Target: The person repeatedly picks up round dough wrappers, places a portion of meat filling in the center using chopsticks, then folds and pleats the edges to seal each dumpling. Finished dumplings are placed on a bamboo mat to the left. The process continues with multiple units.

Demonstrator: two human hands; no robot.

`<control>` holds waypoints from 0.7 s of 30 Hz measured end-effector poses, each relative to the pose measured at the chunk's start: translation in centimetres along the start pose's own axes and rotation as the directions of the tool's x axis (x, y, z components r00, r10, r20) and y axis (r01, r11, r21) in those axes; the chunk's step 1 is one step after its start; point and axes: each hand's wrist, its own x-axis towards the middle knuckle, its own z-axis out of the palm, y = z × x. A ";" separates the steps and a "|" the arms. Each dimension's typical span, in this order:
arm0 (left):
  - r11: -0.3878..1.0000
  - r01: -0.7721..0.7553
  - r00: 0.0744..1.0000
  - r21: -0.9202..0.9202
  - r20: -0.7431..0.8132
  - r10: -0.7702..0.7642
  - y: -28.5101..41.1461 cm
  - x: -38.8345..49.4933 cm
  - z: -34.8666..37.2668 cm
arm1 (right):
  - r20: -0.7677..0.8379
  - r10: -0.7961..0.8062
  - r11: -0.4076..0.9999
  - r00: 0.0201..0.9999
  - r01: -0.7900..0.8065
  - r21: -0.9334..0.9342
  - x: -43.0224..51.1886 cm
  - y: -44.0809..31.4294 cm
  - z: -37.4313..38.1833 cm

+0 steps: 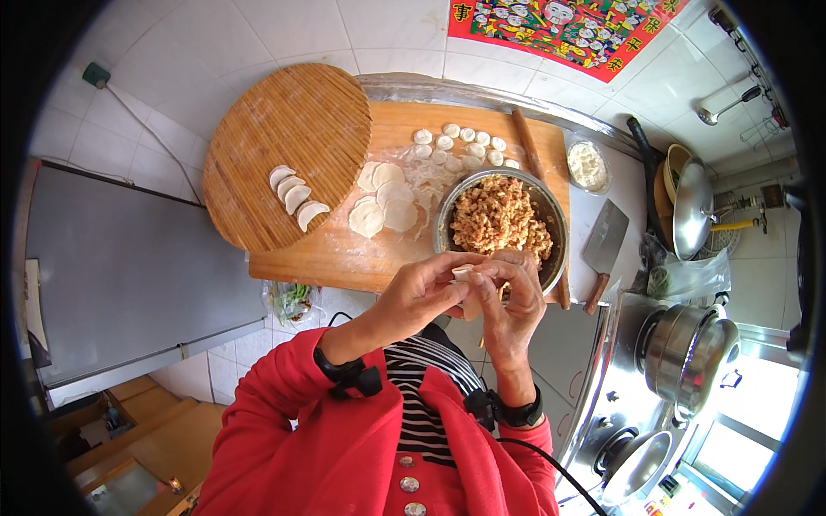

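My left hand (423, 290) and my right hand (513, 293) meet at the near edge of the bowl, both pinching a folded dumpling (473, 300). A pair of chopsticks seems tucked in my right hand, mostly hidden. The metal bowl (560, 219) holds minced filling (493, 216). Left of it, flat dough wrappers (397, 200) lie partly overlapping on the floured wooden board (310, 267). Small dough pieces (475, 149) sit behind the bowl. On the round slatted tray (284, 116), several folded dumplings (297, 197) stand in a row.
A rolling pin (529, 145) lies at the board's right. Beyond are a glass bowl of flour (588, 168) and a cleaver (605, 242). A steel pot (684, 361) and a wok (635, 467) sit on the stove at right. A grey cabinet-like surface (142, 271) stands at left.
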 end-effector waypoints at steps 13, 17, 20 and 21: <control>0.993 -0.112 0.993 0.035 -0.037 0.114 -0.8 -1.1 -1.6 | 0.259 -0.031 0.999 0.965 0.023 0.034 1.3 -0.5 1.2; 0.947 -0.178 0.978 0.266 -0.062 0.201 -0.4 -1.9 -2.3 | 0.253 -0.013 0.999 0.967 -0.001 0.053 1.5 -1.4 2.2; 0.922 -0.215 0.964 0.321 -0.079 0.252 -0.4 -2.1 -2.7 | 0.348 -0.150 0.988 0.925 0.157 0.010 2.3 -1.2 2.7; 0.923 -0.229 0.960 0.311 -0.086 0.267 -0.4 -2.2 -2.9 | 0.369 -0.159 0.985 0.916 0.171 -0.001 2.3 -1.2 2.8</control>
